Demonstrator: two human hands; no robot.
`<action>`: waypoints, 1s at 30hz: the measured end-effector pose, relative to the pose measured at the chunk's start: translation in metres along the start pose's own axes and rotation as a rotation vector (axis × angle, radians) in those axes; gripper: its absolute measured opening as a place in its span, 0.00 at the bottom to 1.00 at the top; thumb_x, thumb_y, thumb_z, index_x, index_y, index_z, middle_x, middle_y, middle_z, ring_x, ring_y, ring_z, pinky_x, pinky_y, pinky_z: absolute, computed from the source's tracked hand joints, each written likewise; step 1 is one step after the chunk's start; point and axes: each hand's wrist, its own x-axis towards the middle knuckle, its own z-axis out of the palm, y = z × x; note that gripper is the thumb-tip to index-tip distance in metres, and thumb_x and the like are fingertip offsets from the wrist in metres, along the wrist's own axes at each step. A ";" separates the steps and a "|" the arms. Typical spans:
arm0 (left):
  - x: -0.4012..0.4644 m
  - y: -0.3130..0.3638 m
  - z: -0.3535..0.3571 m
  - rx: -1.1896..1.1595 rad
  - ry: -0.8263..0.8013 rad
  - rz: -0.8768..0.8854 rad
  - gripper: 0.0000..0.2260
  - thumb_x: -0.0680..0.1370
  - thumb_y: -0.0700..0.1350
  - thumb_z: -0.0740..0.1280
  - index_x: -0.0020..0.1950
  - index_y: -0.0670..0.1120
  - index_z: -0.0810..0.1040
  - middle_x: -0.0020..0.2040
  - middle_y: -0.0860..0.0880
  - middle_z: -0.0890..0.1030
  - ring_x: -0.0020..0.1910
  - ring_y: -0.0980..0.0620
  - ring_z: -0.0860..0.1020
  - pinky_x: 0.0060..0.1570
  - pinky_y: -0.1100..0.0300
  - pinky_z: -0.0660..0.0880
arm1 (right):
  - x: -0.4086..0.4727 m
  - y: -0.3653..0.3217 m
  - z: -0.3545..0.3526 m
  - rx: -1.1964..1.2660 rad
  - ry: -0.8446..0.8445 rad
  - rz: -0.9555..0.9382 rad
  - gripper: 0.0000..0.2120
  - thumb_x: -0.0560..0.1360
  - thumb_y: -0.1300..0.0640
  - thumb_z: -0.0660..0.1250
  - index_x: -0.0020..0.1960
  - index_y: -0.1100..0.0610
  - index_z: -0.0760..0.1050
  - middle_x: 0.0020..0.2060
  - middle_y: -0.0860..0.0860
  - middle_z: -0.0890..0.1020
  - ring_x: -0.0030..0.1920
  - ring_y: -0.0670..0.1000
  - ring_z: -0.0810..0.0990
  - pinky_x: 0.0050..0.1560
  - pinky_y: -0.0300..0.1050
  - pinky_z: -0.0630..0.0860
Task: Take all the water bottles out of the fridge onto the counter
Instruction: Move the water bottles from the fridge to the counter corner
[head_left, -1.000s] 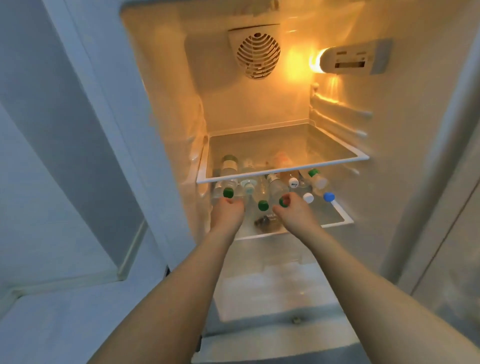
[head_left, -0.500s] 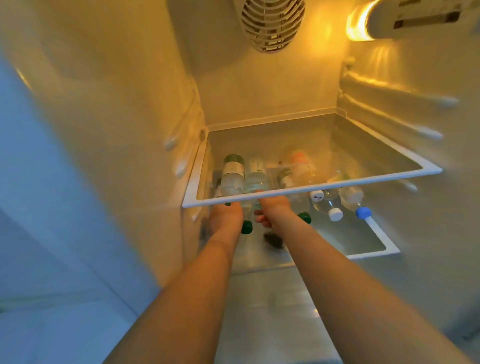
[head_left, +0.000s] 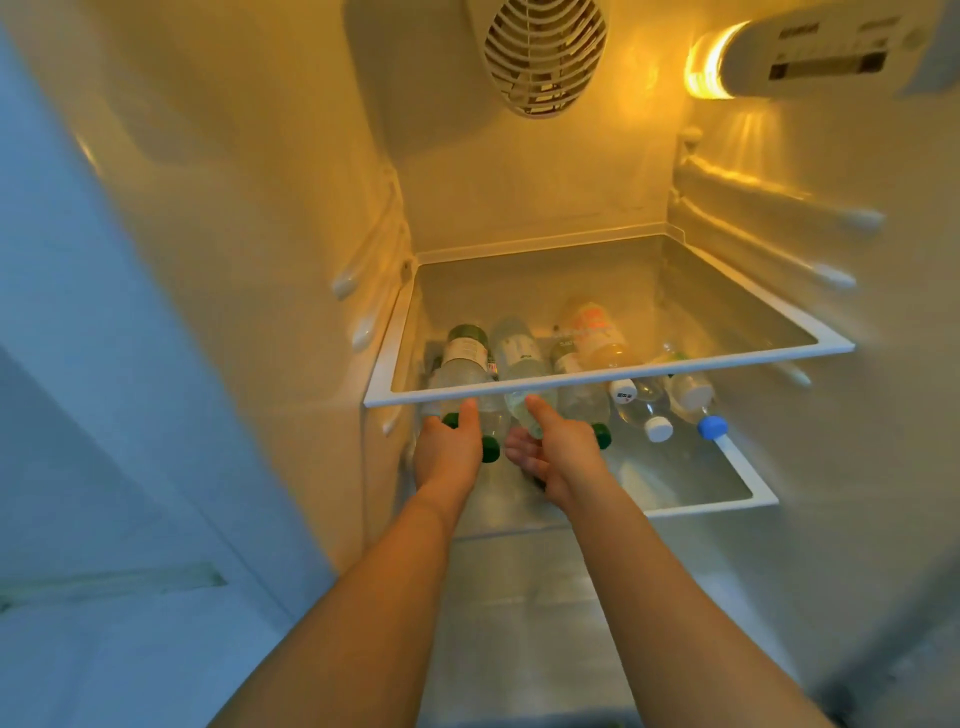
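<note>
Fingers of the left hand (head_left: 448, 451) curl round the neck end of a clear plastic bottle with a dark green cap (head_left: 451, 420), thumb laid along its top. The right hand (head_left: 557, 451) wraps a second clear plastic bottle (head_left: 524, 410) from the side, thumb pointing up its body and fingers cupped beneath. Half a second ago both hands were pushed further in under the white-framed glass upper shelf (head_left: 608, 375); now they sit a little nearer the front edge, each with a bottle in its grasp, so the first pair looks ready to come out.

All the bottles lie on their sides on the lower glass shelf (head_left: 711, 506), caps toward the door. To the right of the held pair rest a green-capped clear bottle (head_left: 601, 435), a white-capped one (head_left: 658, 429) and a blue-capped one (head_left: 711, 427), with more further back (their count is hard to tell through the glass). The counter is out of view.

Nothing has left the fridge yet, so most of the task remains. The low upper shelf leaves little room, and I judge the bottles must be drawn straight outward.
</note>
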 end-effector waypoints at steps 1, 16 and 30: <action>-0.010 -0.005 -0.003 -0.054 -0.004 0.012 0.30 0.77 0.66 0.56 0.66 0.43 0.72 0.57 0.43 0.80 0.53 0.43 0.80 0.50 0.51 0.78 | -0.009 0.004 -0.005 0.090 0.036 -0.027 0.19 0.77 0.55 0.68 0.61 0.67 0.72 0.45 0.62 0.81 0.38 0.54 0.83 0.30 0.42 0.81; -0.154 -0.049 -0.061 -1.102 -0.065 -0.287 0.12 0.79 0.49 0.65 0.57 0.42 0.70 0.50 0.35 0.82 0.43 0.45 0.84 0.46 0.55 0.81 | -0.148 0.053 -0.042 0.038 0.316 -0.432 0.10 0.76 0.57 0.68 0.44 0.55 0.67 0.40 0.60 0.83 0.33 0.54 0.85 0.38 0.50 0.83; -0.268 -0.118 -0.182 -0.506 0.021 0.028 0.15 0.73 0.52 0.62 0.44 0.41 0.79 0.30 0.41 0.83 0.31 0.43 0.83 0.41 0.53 0.82 | -0.299 0.053 -0.068 -0.858 0.512 -0.822 0.13 0.70 0.48 0.66 0.40 0.57 0.68 0.31 0.53 0.74 0.36 0.61 0.72 0.33 0.47 0.63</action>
